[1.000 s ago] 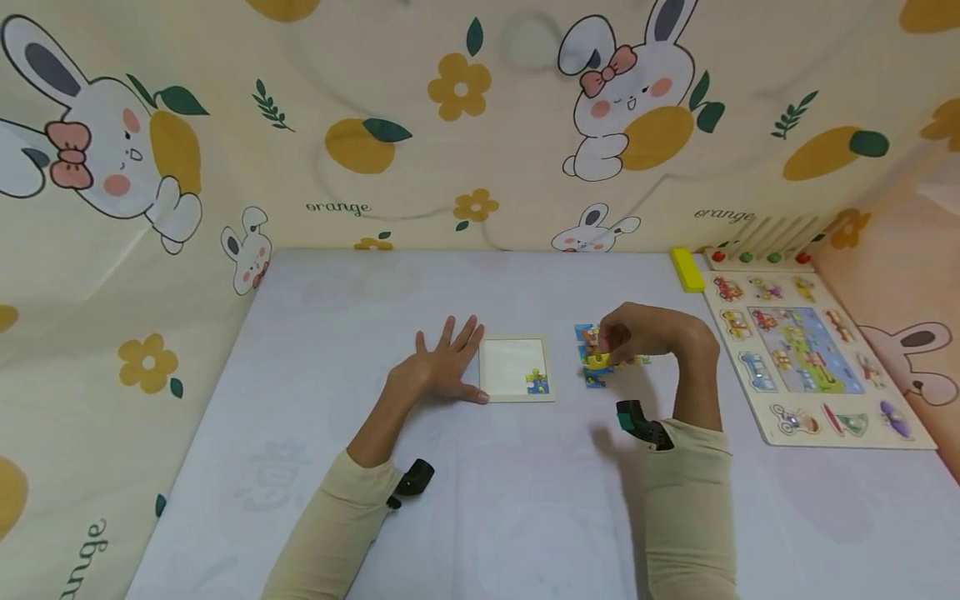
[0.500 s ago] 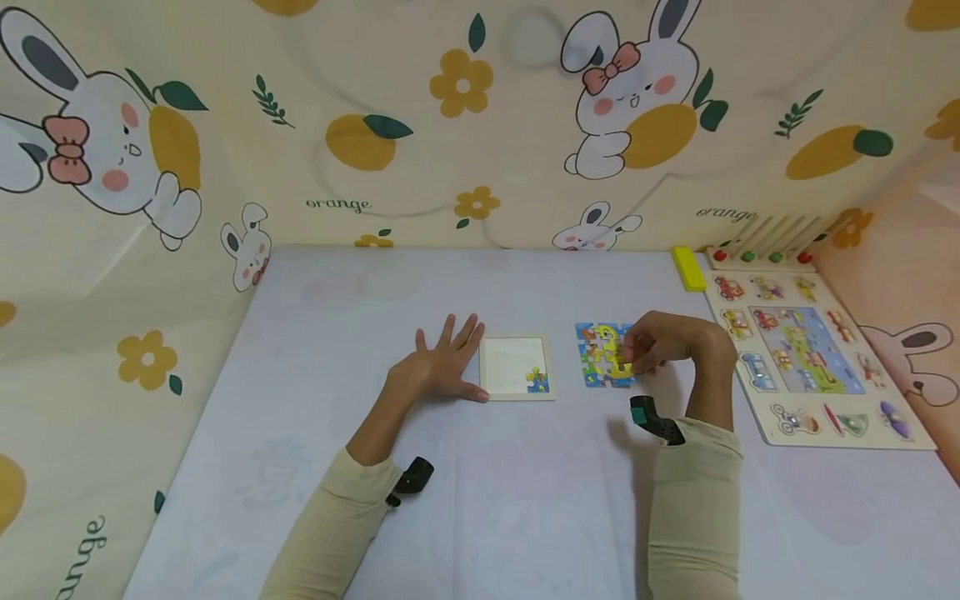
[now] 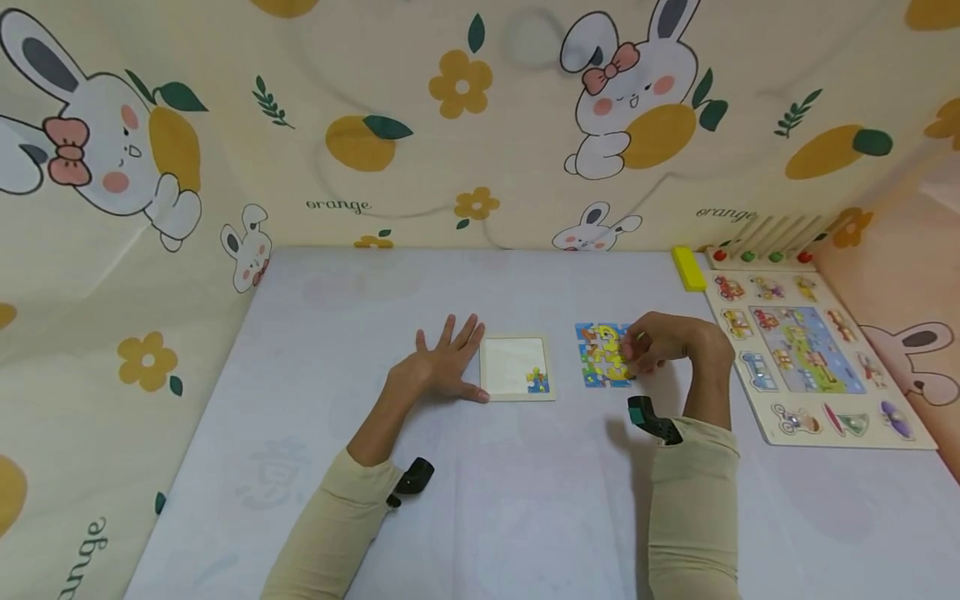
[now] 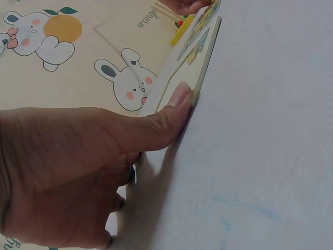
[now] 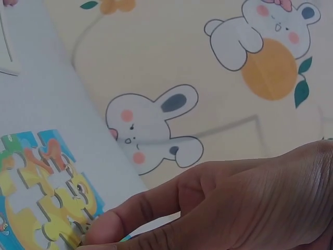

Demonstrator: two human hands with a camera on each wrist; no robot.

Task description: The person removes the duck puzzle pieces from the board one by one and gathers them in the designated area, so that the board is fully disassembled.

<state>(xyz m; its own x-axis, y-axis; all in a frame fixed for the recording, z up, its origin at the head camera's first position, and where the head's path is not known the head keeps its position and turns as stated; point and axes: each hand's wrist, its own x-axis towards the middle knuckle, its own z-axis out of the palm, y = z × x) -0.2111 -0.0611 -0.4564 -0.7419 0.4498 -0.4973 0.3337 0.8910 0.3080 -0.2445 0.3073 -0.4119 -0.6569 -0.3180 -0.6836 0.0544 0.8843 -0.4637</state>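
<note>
My left hand (image 3: 437, 372) lies with its fingers spread at the left side of a small wooden puzzle tray (image 3: 552, 367). Its thumb (image 4: 179, 96) rests on the tray's edge. Inside the tray's lower right corner sits a blue, yellow and green puzzle piece (image 3: 537, 382). To the right, a group of colourful puzzle pieces (image 3: 600, 354) lies on the table, with gaps between some of them. At that group's right edge my right hand (image 3: 660, 343) pinches a puzzle piece between thumb and index finger; the fingers mostly hide it.
A large wooden picture board (image 3: 813, 421) lies at the far right, with a row of sticks and coloured beads (image 3: 761, 254) at its top. Beside it is a yellow block (image 3: 687, 269). A patterned cloth backdrop (image 3: 412, 183) rises behind the white table (image 3: 465, 517).
My right hand has moved right, from over the middle of the puzzle group to its right edge, uncovering more pieces. It barely moved in the last half second. The left hand stays put.
</note>
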